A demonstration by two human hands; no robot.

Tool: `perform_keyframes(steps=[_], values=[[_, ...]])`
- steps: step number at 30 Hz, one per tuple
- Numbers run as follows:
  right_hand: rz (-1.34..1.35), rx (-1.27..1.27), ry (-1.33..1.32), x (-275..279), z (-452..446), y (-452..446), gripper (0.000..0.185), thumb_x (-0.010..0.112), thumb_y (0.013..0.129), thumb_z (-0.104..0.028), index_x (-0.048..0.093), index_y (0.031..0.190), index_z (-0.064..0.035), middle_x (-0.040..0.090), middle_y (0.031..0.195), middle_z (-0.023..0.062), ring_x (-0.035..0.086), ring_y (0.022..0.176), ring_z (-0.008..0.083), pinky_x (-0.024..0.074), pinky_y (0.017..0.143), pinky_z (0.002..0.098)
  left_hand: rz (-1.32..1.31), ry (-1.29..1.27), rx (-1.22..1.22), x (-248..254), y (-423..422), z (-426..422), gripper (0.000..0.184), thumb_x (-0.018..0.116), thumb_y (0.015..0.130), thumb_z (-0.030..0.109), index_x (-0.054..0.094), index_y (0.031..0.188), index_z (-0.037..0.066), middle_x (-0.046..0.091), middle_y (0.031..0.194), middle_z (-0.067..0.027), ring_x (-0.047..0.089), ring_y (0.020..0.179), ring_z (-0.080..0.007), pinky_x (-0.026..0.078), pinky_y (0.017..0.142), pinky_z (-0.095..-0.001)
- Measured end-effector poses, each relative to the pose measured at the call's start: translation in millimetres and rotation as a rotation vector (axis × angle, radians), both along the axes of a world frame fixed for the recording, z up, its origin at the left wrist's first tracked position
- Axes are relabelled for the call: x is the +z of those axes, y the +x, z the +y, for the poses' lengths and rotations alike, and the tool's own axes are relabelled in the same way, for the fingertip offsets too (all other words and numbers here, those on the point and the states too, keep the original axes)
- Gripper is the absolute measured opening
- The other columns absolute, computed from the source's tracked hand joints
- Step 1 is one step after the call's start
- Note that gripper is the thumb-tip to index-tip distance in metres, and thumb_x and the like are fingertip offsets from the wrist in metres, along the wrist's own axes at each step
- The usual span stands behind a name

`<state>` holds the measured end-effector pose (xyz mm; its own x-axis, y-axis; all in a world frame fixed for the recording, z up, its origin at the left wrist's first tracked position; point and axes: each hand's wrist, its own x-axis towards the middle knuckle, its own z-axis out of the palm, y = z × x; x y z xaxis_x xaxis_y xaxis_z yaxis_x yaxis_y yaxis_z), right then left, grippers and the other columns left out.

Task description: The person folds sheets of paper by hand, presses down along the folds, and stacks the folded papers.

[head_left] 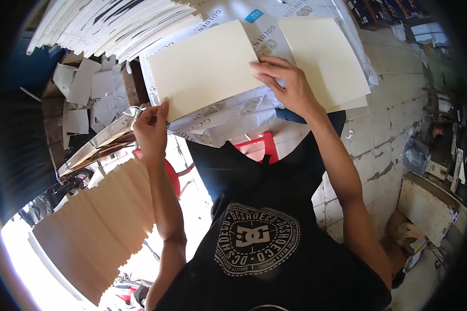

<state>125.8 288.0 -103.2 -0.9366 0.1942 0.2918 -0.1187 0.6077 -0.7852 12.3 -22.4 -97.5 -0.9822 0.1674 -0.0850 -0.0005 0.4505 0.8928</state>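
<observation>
A cream sheet or thin stack (205,67) lies on the printed wrapping paper (213,119) covering the work surface. My left hand (153,127) pinches its lower left corner, thumb on top, with a white string beside the fingers. At the right edge of the cream sheet is my right hand (285,80), its thumb and fingertips closed on that edge. More cream sheets (327,59) lie to the right, slightly fanned at their lower edge.
A row of stacked white paper bundles (109,26) stands at the upper left. Below it a box (132,85) holds paper scraps. A large cream stack (96,223) is at the lower left, near a red stool (270,145).
</observation>
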Motion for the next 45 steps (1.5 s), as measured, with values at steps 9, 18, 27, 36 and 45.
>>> perform_keyframes(steps=[9, 18, 27, 36, 45], values=[[0.014, 0.007, 0.077, -11, 1, 3, 0.043, 0.077, 0.077, -0.027, 0.069, 0.116, -0.0132, 0.062, 0.125, 0.0139, 0.063, 0.105, 0.0287, 0.0512, 0.087, 0.0355, -0.042, 0.01, 0.008, 6, -1, 2, 0.034, 0.072, 0.086, 0.029, 0.07, 0.081, -0.004, 0.061, 0.063, -0.0028, 0.051, 0.056, -0.0058, 0.037, 0.052, -0.0205], [0.016, -0.015, 0.082, -6, -6, 4, 0.038, 0.078, 0.075, -0.017, 0.07, 0.112, -0.0097, 0.066, 0.12, 0.0104, 0.065, 0.096, 0.0257, 0.0518, 0.085, 0.0341, -0.02, 0.076, 0.045, 9, 1, 3, 0.029, 0.075, 0.085, 0.023, 0.069, 0.076, -0.004, 0.062, 0.062, -0.0027, 0.056, 0.055, -0.0067, 0.041, 0.053, -0.0205], [0.003, -0.027, 0.035, -4, -9, 3, 0.037, 0.078, 0.076, -0.014, 0.07, 0.112, -0.0075, 0.066, 0.119, 0.0117, 0.065, 0.097, 0.0245, 0.052, 0.084, 0.0339, 0.179, 0.188, 0.022, -11, 28, -11, 0.028, 0.082, 0.073, 0.002, 0.068, 0.096, -0.003, 0.071, 0.083, -0.0071, 0.067, 0.08, -0.0114, 0.054, 0.077, -0.0246], [0.009, 0.001, 0.04, -8, -6, 3, 0.039, 0.078, 0.077, -0.014, 0.069, 0.114, -0.0086, 0.066, 0.119, 0.0117, 0.065, 0.1, 0.0245, 0.0517, 0.087, 0.0336, 0.203, 0.218, 0.08, -23, 30, -10, 0.021, 0.081, 0.073, -0.001, 0.07, 0.092, -0.003, 0.072, 0.084, -0.0083, 0.069, 0.078, -0.0118, 0.056, 0.073, -0.0233], [0.004, 0.002, 0.055, -4, -7, 3, 0.038, 0.077, 0.077, -0.014, 0.07, 0.114, -0.0081, 0.066, 0.12, 0.0124, 0.065, 0.102, 0.0245, 0.0514, 0.087, 0.034, 0.158, 0.181, 0.083, -23, 31, -13, 0.021, 0.079, 0.075, -0.001, 0.071, 0.094, -0.003, 0.072, 0.085, -0.0086, 0.068, 0.079, -0.0125, 0.055, 0.075, -0.0234]])
